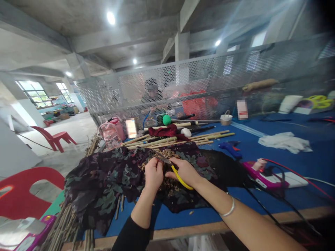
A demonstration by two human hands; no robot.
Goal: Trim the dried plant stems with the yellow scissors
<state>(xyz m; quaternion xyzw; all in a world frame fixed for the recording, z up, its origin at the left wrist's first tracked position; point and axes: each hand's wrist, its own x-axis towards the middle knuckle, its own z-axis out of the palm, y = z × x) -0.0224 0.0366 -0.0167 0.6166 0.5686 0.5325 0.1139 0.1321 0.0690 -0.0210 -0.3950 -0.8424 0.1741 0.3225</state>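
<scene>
The right hand [186, 172] grips yellow-handled scissors [179, 177], their blades beside the left hand [154, 173], whose hold is unclear, above dried brown plant pieces [169, 152] on dark leaf-patterned cloth [95, 176] across a blue table [170, 220].

This looks like a craft workshop in a bare concrete building: raw beams [131, 44] cross the ceiling, round lamps [111, 18] shine overhead, and a perforated metal screen [209, 76] stands along the blue surface [251, 134]. On that surface lie a blue glue gun [232, 150], a pink-edged power strip [250, 170] and cut sticks [222, 136], with yellow-handled scissors [179, 177] in use above it. Another person [146, 99] shows through the screen, and red plastic chairs [53, 138] stand on the concrete floor [81, 129].
</scene>
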